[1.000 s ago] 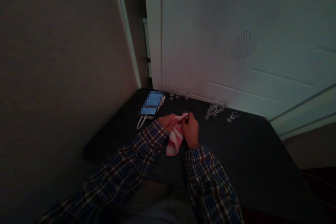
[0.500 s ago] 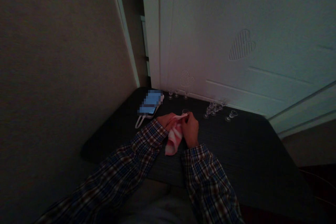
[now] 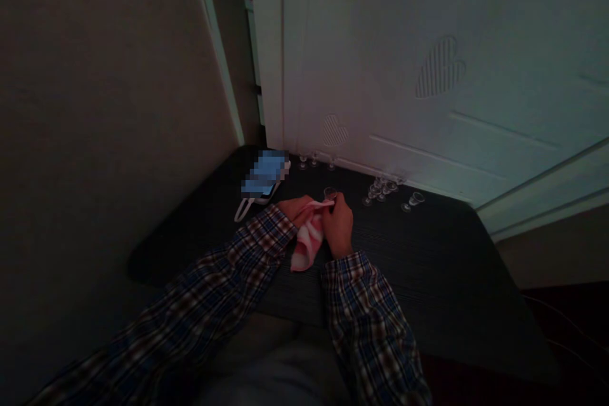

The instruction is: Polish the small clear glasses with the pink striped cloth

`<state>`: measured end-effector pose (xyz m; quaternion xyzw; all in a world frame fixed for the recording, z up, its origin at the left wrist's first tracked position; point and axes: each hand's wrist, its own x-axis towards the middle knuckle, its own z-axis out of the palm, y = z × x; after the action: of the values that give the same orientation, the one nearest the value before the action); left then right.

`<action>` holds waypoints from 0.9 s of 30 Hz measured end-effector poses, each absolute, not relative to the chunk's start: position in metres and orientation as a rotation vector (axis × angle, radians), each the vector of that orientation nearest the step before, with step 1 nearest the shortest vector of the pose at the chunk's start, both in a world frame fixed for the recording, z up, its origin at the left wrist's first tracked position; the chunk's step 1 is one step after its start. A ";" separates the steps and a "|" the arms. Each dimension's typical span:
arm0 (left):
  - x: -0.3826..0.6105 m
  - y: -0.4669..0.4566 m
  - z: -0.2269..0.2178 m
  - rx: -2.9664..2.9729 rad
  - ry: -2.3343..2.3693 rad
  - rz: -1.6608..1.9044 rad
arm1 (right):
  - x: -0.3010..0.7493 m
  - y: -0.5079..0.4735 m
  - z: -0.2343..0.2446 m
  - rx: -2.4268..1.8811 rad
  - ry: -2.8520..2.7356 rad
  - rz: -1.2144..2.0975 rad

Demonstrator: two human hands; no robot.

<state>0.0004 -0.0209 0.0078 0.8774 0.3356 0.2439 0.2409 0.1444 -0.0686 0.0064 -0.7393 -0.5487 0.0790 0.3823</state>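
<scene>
A pink and white striped cloth hangs between my two hands over the dark table. My left hand is closed on the cloth's upper left edge. My right hand pinches its upper right edge, fingers curled. A small clear glass stands on the table just beyond my fingertips. Both arms wear plaid sleeves. The room is dim.
A phone with a lit screen and a white strap lies at the table's far left corner. Several tiny stemmed glasses stand along the white cabinet door at the back. A wall rises on the left.
Both hands keep hold of the cloth in the same pose. The view has shifted slightly, so everything sits a little lower-left to upper in frame.
</scene>
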 end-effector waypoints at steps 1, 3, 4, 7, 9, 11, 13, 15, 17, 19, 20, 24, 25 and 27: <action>0.001 -0.020 0.008 2.397 0.917 0.672 | 0.145 -0.068 0.006 -1.887 -1.407 0.202; 0.002 -0.019 0.008 2.406 0.871 0.687 | 0.145 -0.068 0.006 -1.880 -1.417 0.201; 0.003 -0.018 0.007 2.418 0.843 0.693 | 0.145 -0.067 0.005 -1.874 -1.421 0.202; 0.005 -0.015 0.003 2.423 0.832 0.689 | 0.146 -0.067 0.005 -1.870 -1.424 0.202; 0.006 -0.013 0.000 2.404 0.882 0.678 | 0.146 -0.067 0.005 -1.873 -1.425 0.203; 0.006 -0.013 -0.002 2.397 0.923 0.664 | 0.146 -0.067 0.005 -1.874 -1.426 0.209; 0.005 -0.013 -0.003 2.401 0.937 0.656 | 0.146 -0.067 0.006 -1.881 -1.430 0.216; 0.005 -0.012 -0.003 2.410 0.932 0.631 | 0.146 -0.067 0.007 -1.891 -1.440 0.217; 0.005 -0.011 -0.005 2.423 0.916 0.614 | 0.147 -0.068 0.008 -1.897 -1.458 0.220; 0.005 -0.009 -0.007 2.430 0.902 0.617 | 0.147 -0.068 0.009 -1.903 -1.480 0.227; 0.005 -0.008 -0.008 2.433 0.897 0.621 | 0.147 -0.068 0.009 -1.908 -1.489 0.227; 0.005 -0.008 -0.008 2.447 0.923 0.618 | 0.147 -0.068 0.010 -1.933 -1.508 0.218; 0.005 -0.009 -0.007 2.452 0.929 0.615 | 0.147 -0.068 0.010 -1.932 -1.511 0.217; 0.005 -0.010 -0.005 2.451 0.939 0.601 | 0.147 -0.069 0.010 -1.927 -1.514 0.210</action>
<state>0.0045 -0.0100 -0.0048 0.8874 0.3401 0.2174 0.2227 0.1471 -0.0686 0.0101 -0.7383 -0.5802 0.0806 0.3344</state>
